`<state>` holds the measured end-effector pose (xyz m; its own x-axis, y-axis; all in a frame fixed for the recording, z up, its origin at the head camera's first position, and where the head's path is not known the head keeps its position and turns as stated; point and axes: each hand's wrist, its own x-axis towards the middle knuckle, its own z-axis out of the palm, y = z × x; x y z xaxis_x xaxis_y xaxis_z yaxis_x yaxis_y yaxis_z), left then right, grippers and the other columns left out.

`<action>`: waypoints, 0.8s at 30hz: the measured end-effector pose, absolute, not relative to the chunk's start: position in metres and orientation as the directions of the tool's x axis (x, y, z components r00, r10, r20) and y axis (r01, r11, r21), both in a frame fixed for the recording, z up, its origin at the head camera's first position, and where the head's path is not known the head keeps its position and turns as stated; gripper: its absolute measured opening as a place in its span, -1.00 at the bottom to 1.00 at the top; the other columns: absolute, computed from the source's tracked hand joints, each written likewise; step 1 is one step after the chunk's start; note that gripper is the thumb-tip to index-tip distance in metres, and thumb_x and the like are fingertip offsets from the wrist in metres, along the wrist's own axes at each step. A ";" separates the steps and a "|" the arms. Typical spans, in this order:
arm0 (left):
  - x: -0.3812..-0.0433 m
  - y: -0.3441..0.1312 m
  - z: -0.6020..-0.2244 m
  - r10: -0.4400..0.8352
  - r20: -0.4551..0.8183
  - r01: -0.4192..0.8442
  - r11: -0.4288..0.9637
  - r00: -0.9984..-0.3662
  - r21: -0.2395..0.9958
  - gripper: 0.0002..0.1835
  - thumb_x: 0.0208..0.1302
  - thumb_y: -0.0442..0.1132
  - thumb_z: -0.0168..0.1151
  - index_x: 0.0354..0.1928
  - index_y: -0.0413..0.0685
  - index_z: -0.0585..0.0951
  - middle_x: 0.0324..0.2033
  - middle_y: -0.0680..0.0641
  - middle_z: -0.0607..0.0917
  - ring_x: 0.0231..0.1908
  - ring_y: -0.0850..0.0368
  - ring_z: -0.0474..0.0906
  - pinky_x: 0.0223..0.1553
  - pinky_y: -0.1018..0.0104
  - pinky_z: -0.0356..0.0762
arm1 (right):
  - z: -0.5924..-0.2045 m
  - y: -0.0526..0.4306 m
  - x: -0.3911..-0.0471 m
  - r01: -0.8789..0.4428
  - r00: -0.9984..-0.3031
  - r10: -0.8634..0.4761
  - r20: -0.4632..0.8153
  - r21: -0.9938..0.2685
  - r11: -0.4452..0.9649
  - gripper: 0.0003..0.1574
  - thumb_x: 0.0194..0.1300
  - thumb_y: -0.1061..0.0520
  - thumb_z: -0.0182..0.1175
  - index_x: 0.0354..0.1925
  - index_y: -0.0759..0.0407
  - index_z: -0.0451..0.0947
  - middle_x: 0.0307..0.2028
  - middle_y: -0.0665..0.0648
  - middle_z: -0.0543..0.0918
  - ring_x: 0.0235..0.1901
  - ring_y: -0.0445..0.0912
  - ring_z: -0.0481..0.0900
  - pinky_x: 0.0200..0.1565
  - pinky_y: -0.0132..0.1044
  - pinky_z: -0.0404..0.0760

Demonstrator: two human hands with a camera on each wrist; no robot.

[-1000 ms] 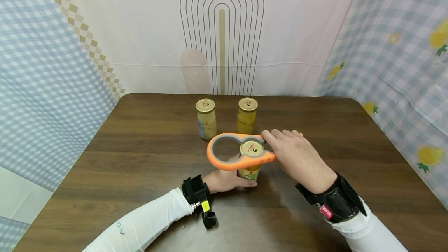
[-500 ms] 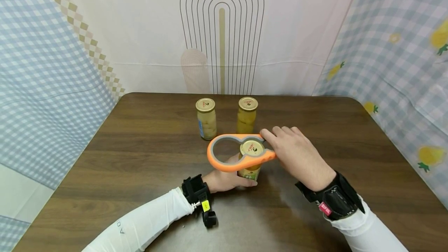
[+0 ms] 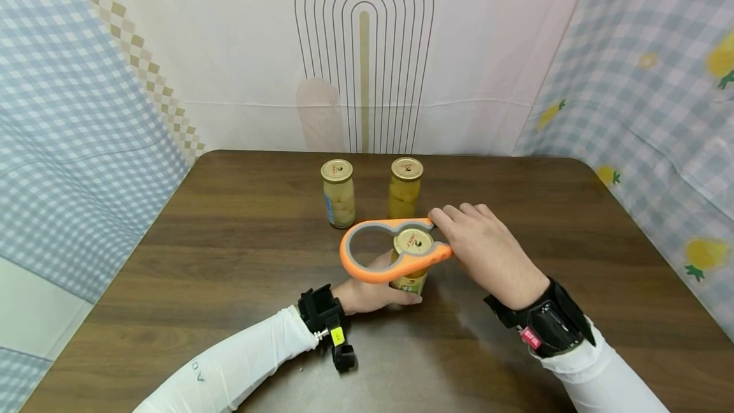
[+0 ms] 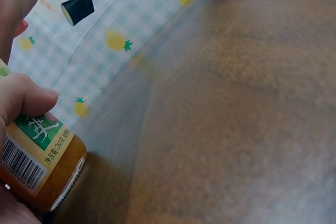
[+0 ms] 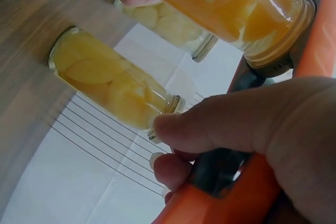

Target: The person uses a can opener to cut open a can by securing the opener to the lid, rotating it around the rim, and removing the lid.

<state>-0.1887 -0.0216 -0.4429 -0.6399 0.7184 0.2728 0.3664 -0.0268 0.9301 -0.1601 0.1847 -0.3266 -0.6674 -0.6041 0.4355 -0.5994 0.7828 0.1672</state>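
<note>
My left hand (image 3: 367,295) grips a glass jar of orange fruit (image 3: 410,284), fingers around its labelled side. In the left wrist view the thumb lies over the green label, and the jar's base (image 4: 68,184) is low, near the tabletop. An orange and grey jar opener (image 3: 371,276) surrounds the jar's gold lid (image 3: 414,242), its grey jaws at either side of it. My right hand (image 3: 484,253) holds the opener's handle ends at the right. The right wrist view shows the thumb and fingertips curled about the orange handle (image 5: 239,198).
Two more lidded jars stand farther back on the brown wooden table (image 3: 241,241): one with pale fruit (image 3: 339,199) at left, one with yellow fruit (image 3: 404,196) right behind the opener. A white patterned cloth (image 3: 246,62) hangs past the far edge.
My right hand has shifted slightly, its knuckles rising a little away from me. The opener stays around the lid, and my left hand keeps its hold on the jar.
</note>
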 end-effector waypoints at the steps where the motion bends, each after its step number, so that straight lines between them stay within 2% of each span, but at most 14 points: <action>1: -0.189 -0.022 -0.443 0.718 0.265 0.361 -0.021 -0.643 0.932 0.16 0.11 -0.47 0.45 0.61 0.22 -0.03 0.58 0.14 0.11 0.52 0.19 0.13 0.52 0.31 0.15 | -0.327 0.185 -0.160 -0.599 -0.666 -0.605 0.437 0.170 0.782 -0.47 -0.01 0.40 0.51 -0.17 0.15 0.43 -0.34 0.05 0.60 -0.34 0.03 0.52 -0.26 -0.18 0.42; 6: -0.187 -0.022 -0.442 0.720 0.218 0.307 -0.008 -0.659 0.952 0.13 0.14 -0.45 0.44 0.61 0.23 -0.03 0.56 0.14 0.17 0.48 0.25 0.19 0.50 0.35 0.17 | -0.328 0.185 -0.162 -0.595 -0.662 -0.609 0.437 0.187 0.781 -0.47 -0.02 0.43 0.48 -0.15 0.15 0.45 -0.36 0.08 0.55 -0.32 0.06 0.54 -0.24 -0.15 0.46; 10: -0.186 -0.022 -0.441 0.700 0.291 0.368 -0.043 -0.652 0.929 0.15 0.10 -0.46 0.46 0.61 0.20 -0.02 0.58 0.13 0.11 0.53 0.22 0.09 0.53 0.33 0.13 | -0.329 0.186 -0.163 -0.597 -0.657 -0.612 0.439 0.192 0.779 -0.46 -0.03 0.44 0.47 -0.12 0.15 0.46 -0.38 0.09 0.50 -0.31 0.07 0.53 -0.21 -0.13 0.49; 14: -0.185 -0.021 -0.439 0.676 0.348 0.430 -0.052 -0.649 0.902 0.18 0.05 -0.44 0.50 0.61 0.25 0.00 0.58 0.17 0.08 0.55 0.22 0.03 0.53 0.36 0.09 | -0.329 0.187 -0.165 -0.606 -0.651 -0.616 0.443 0.184 0.774 -0.47 0.00 0.44 0.46 -0.11 0.14 0.46 -0.38 0.09 0.49 -0.30 0.07 0.52 -0.15 -0.09 0.52; 24: -0.186 -0.021 -0.438 0.720 0.308 0.385 -0.062 -0.622 0.921 0.20 0.12 -0.48 0.44 0.62 0.33 -0.10 0.61 0.21 -0.03 0.57 0.24 -0.05 0.53 0.39 0.08 | -0.330 0.187 -0.169 -0.623 -0.625 -0.627 0.466 0.186 0.760 -0.52 0.06 0.44 0.40 -0.10 0.12 0.48 -0.38 0.10 0.45 -0.32 0.06 0.47 -0.13 -0.08 0.52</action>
<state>-0.1861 -0.0214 -0.4382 -0.6221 0.7198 0.3080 0.3847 -0.0615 0.9210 -0.1686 0.1872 -0.3299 -0.6248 -0.6267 0.4656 -0.6234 0.7595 0.1858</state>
